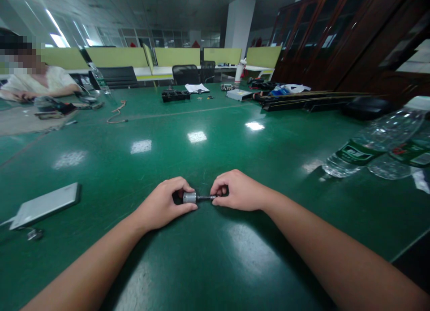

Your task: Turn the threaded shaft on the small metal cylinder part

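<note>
My left forearm [90, 257] and right forearm [329, 244], both bare, slant inward and point toward the far edge of the worktop [218, 154]. My left hand [157, 205] is low over the surface, thumb and forefinger curved into a pinch. My right hand [242, 192] faces it, near but apart, with the wrist bent inward, the fingers [219, 183] curled and their tips meeting the thumb in a tighter pinch.

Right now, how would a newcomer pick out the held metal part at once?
Find the green table, then the left grip and right grip at its near middle. Between them is the metal part: a silver cylinder with a thin dark shaft, unlike the flat slab farther left.
</note>
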### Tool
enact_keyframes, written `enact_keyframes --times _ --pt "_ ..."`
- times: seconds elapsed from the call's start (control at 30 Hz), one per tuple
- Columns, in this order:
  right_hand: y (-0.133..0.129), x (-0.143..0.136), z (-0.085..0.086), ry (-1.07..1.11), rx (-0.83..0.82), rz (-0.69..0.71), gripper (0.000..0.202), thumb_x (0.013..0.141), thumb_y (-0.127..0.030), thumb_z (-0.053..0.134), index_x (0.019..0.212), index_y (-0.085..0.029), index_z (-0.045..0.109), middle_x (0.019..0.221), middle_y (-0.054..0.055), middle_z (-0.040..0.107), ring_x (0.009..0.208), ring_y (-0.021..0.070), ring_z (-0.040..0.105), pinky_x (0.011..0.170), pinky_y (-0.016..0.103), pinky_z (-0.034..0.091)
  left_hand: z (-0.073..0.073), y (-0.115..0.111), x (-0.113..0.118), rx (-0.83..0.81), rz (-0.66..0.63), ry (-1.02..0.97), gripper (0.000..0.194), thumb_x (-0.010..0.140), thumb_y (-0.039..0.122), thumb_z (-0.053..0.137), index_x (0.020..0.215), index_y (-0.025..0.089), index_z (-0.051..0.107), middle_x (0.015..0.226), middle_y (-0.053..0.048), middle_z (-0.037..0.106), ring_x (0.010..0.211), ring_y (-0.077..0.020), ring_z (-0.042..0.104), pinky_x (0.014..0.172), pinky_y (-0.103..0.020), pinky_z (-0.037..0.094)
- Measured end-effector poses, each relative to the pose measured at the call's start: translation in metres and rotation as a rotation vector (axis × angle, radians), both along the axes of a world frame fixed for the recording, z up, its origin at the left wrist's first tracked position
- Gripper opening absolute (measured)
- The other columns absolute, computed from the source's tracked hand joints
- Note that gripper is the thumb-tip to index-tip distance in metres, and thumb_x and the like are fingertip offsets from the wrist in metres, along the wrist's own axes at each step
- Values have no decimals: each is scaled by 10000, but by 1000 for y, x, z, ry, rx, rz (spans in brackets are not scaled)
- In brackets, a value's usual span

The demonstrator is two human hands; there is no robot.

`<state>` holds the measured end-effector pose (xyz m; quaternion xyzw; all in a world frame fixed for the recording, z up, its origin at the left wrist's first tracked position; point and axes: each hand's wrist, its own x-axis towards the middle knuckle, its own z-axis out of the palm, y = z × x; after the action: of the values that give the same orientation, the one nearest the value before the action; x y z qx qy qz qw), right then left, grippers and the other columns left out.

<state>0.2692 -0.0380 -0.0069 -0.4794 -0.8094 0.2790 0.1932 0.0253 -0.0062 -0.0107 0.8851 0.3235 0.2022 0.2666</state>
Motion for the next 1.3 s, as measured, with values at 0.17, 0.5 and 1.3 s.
enact_keyframes --times 0.17,0.5,1.3 --pt "1 4 3 -4 -45 -1 136 734 -215 738 860 -167 754 769 18 695 686 124 609 614 226 431 1 -1 -1 0 0 4 218 790 333 740 900 185 623 905 -29 663 816 -187 610 751 -306 475" --pt "2 13 10 -55 -82 -20 116 720 -187 731 831 -165 755 727 10 684 653 120 598 594 225 430 3 -2 -1 5 9 10 224 787 347 747 894 189 628 889 -22 665 809 -189 612 737 -298 470" --pt "-2 -4 1 40 27 -6 117 750 -218 733 852 -166 757 770 14 678 681 111 588 625 220 414 3 -2 -1 0 -2 8 240 769 345 745 919 187 646 889 -32 668 806 -186 616 740 -300 486"
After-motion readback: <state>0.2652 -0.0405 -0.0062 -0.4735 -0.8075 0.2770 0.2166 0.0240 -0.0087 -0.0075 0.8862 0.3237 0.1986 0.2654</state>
